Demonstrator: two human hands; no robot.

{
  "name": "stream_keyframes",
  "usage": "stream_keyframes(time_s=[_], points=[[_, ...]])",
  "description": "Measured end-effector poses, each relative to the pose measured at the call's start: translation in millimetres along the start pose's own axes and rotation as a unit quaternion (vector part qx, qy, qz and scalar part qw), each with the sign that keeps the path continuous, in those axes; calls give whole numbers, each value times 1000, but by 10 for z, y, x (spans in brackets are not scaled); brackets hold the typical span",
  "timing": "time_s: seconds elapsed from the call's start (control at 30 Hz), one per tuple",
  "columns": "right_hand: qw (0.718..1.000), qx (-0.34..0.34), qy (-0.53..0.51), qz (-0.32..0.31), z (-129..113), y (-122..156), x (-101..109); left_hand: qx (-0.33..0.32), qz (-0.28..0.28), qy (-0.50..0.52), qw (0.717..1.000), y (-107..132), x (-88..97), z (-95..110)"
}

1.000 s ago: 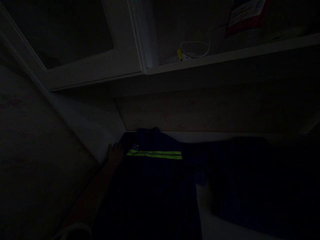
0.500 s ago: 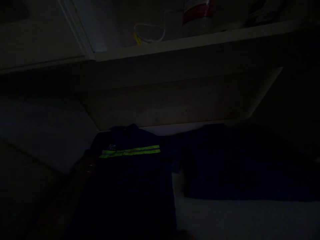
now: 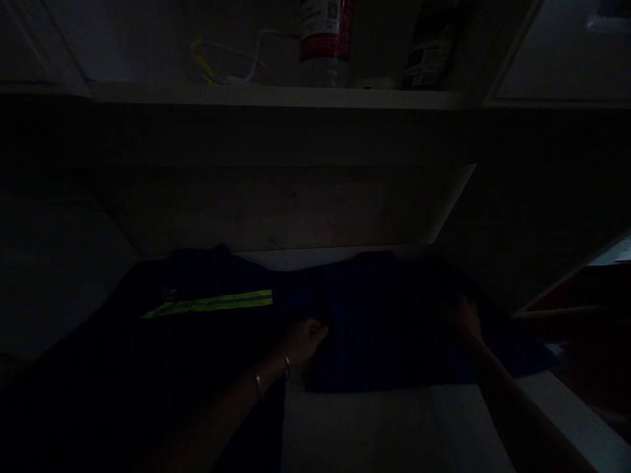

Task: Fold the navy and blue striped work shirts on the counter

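Observation:
A dark blue work jacket (image 3: 217,338) with a yellow-green reflective stripe lies spread on a pale surface. To its right lies a second piece of dark blue cloth (image 3: 374,355); in this gloom I cannot tell its kind. My left hand (image 3: 305,336), with a bracelet at the wrist, is closed at the left edge of that cloth, fingertips pinched against it. Farther right, my right hand (image 3: 467,318) rests on the same cloth. Its fingers merge into the dark fabric, so their shape is hidden.
Above runs a shelf (image 3: 276,96) holding a bottle with a red label (image 3: 325,46), a white cord (image 3: 256,56) and a dark labelled container (image 3: 428,62). Panels close in the left and back. Pale surface (image 3: 374,427) shows in front of the cloth.
My view has swung to the right. My left hand has moved from the jacket's left side to the cloth on the right. My right hand has come into clear view on that cloth.

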State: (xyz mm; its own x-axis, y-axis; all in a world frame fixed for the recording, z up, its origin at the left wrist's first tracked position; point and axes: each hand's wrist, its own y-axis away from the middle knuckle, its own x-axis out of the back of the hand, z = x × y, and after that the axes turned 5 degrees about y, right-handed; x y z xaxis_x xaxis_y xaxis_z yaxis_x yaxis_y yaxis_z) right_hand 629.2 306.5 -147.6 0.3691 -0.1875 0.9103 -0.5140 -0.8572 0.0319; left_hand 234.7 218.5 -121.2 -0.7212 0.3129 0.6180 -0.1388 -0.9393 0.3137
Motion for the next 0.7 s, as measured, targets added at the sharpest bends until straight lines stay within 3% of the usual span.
stream_keyframes(time_s=[0.1, 0.2, 0.37, 0.47, 0.53, 0.7], points=[[989, -3, 143, -31, 158, -8, -189, 36, 8, -37, 999, -381, -295, 98], [979, 50, 196, 13, 274, 93, -351, 27, 22, -65, 997, -589, -386, 129], [989, 63, 124, 54, 388, 94, -391, 17, 72, -113, 991, -549, -424, 125], [988, 70, 68, 118, 428, 99, -386, 14, 122, -147, 982, -456, -401, 70], [986, 71, 45, 146, 429, 129, -390, 8, 118, -155, 981, -425, -358, 17], [990, 80, -33, 108, 321, 164, -327, -8, 98, -111, 989, -433, -194, 10]])
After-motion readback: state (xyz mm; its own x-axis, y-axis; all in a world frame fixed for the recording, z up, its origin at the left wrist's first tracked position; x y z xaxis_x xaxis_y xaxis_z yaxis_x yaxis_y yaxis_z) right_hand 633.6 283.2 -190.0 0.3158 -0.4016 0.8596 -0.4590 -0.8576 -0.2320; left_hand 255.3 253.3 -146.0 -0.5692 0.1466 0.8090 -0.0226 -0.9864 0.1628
